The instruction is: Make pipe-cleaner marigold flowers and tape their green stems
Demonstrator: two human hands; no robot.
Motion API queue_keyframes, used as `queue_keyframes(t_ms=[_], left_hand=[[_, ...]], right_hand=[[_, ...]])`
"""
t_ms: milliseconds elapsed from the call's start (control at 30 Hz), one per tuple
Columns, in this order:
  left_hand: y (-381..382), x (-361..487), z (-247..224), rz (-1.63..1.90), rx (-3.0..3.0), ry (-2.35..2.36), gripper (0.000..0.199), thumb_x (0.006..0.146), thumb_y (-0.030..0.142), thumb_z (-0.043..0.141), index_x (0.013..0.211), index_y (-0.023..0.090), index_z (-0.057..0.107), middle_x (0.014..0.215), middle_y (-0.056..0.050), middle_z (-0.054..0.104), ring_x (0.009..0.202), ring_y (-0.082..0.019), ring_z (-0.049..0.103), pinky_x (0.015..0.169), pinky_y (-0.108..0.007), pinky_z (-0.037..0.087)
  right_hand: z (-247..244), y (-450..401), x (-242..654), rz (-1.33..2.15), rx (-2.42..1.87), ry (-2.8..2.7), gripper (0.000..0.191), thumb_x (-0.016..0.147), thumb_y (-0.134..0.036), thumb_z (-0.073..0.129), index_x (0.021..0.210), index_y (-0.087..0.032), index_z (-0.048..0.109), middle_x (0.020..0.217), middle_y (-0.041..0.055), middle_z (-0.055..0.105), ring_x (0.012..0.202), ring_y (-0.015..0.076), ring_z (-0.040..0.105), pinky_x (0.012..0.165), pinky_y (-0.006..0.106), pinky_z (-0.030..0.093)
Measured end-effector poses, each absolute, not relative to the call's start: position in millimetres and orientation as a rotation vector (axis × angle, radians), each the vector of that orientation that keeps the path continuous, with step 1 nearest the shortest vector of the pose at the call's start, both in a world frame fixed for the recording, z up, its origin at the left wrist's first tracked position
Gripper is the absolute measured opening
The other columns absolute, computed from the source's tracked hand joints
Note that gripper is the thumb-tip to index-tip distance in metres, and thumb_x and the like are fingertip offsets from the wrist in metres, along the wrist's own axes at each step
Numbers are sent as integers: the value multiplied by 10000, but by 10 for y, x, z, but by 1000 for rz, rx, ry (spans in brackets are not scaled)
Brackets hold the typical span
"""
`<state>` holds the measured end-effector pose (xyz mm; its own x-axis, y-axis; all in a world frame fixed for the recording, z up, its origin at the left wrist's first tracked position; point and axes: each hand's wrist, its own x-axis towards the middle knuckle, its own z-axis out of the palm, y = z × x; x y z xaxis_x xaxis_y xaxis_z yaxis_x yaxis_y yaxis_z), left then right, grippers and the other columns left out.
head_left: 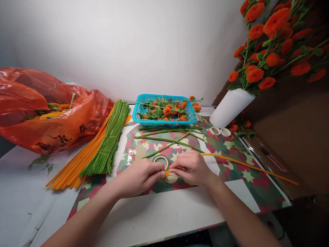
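Observation:
My left hand point(140, 175) and my right hand point(192, 168) meet over the patterned mat. Between their fingertips they pinch a small curled orange pipe cleaner point(167, 173). A long orange strand point(239, 160) runs out to the right from behind my right hand; my fingers hide whether it joins the curled part. Just behind the fingertips lies a roll of tape point(166, 158), partly covered by my hands. Several thin green stems point(154, 138) lie crossed beyond it.
A blue basket point(137, 106) at the back holds orange flowers. Left are green pipe cleaners point(108, 144), orange pipe cleaners point(66, 171) and a red plastic bag point(79, 128). On the right, a tilted white vase point(228, 108) of orange flowers stands behind two tape rolls point(215, 131).

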<state>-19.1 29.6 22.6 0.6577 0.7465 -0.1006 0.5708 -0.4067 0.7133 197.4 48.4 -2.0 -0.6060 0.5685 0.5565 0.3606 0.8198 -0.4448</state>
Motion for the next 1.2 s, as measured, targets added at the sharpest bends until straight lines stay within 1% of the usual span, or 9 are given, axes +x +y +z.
queue_keyframes(t_ms=[133,233,433,567,700,800,900,1033,1200], left_hand=[[256,-151,220,356,2142,1162,316,942,345,379,672,213,477,535,32,404,494,-135,348,513,-276,202],[222,-100,196,348,2155,1287,312,946,367,342,690,221,445,548,21,443,508,-153,389,525,-279,200],[159,17,126,560,2001,1498,296,927,368,351,669,227,378,536,30,404,494,-154,373,521,-269,198],[133,50,123,792,1740,1411,323,930,398,366,664,218,396,554,42,373,520,-135,350,524,-252,257],[161,6,128,941,1408,1208,362,919,452,419,658,201,419,582,49,332,531,-109,293,501,-236,246],[195,-78,137,862,1317,987,377,913,476,436,669,190,456,558,66,262,498,-91,202,469,-237,184],[221,-173,181,691,1459,862,389,918,460,440,681,166,537,564,48,338,511,-91,273,488,-239,226],[269,-251,242,357,1759,846,391,944,410,393,677,168,545,565,27,442,541,-109,387,532,-244,282],[284,-182,196,318,2045,1221,353,934,351,383,630,186,453,522,43,404,498,-111,342,513,-254,227]], right_hand=[[-50,466,1939,-24,-680,-2255,292,944,-247,513,697,-176,650,526,-30,505,511,98,433,537,272,257],[-41,441,1912,-202,-717,-2223,255,927,-175,513,717,-173,656,516,-29,480,511,108,412,541,279,254],[10,354,1846,-244,-781,-2166,196,918,-132,521,794,-153,670,553,-4,572,541,117,496,535,289,291],[18,318,1818,-22,-787,-2068,150,899,-142,552,826,-148,684,569,6,607,526,117,520,517,277,323],[4,326,1828,467,-782,-1894,122,848,-173,611,769,-160,703,587,15,645,515,113,538,489,247,382],[18,370,1886,968,-879,-1793,162,821,-243,654,708,-146,716,554,9,617,460,92,476,406,216,339],[75,432,1968,1239,-940,-1819,193,771,-298,723,662,-138,727,497,-9,574,426,72,412,379,204,291],[132,468,2011,973,-945,-1963,200,689,-282,803,575,-151,703,507,-1,626,461,76,439,425,210,306],[52,403,1910,294,-819,-2084,220,808,-209,698,595,-161,666,503,-18,608,485,85,489,539,260,334]])
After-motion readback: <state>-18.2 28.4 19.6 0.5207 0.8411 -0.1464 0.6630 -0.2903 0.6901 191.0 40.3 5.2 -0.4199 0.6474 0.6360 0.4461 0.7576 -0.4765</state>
